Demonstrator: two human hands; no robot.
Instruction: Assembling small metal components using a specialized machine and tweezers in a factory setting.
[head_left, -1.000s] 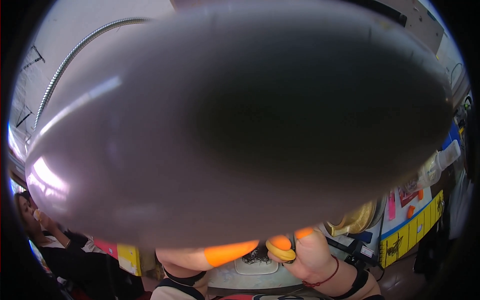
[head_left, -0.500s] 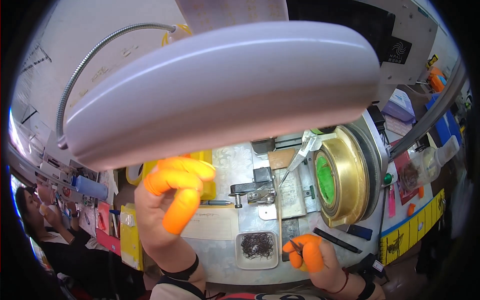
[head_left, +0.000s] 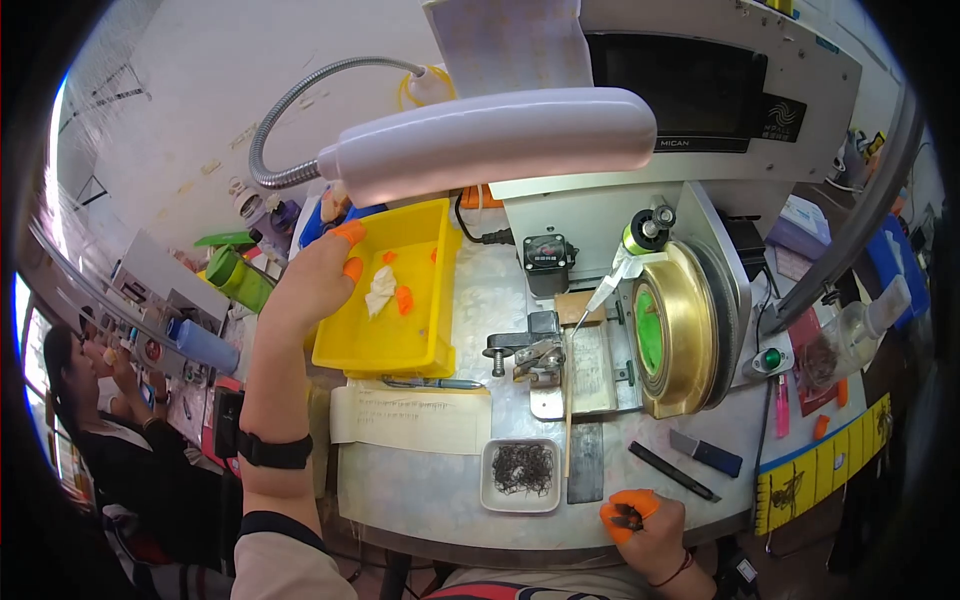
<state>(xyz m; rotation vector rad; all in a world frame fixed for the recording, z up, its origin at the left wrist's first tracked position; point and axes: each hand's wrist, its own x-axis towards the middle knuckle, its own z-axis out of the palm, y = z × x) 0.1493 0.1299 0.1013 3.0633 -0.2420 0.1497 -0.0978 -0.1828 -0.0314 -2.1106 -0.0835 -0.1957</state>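
My left hand (head_left: 315, 275), with orange finger covers, reaches over the left rim of a yellow tray (head_left: 440, 335). Its thumb and a finger are apart, with nothing seen between them. In the tray lie a crumpled white piece (head_left: 380, 292) and loose orange finger covers (head_left: 404, 300). My right hand (head_left: 645, 525), also in orange finger covers, is closed near the table's front edge around a small dark pointed thing (head_left: 628, 515); most of it is hidden. To its left stands a white dish (head_left: 487, 502) holding a tangle of dark thin strands (head_left: 522, 468).
A bench machine with a gold wheel (head_left: 685, 340) and a small metal clamp (head_left: 540, 360) stands beyond my right hand. A white lamp (head_left: 500, 140) hangs over the back. A pen (head_left: 435, 383), paper (head_left: 410, 420) and black marker (head_left: 672, 472) lie about. Another person (head_left: 120, 430) sits at left.
My left hand has moved away from me to the tray's left rim, straightening its bent fingers. My view has shifted, so the lamp blocks less. The right hand stays closed near the front edge.
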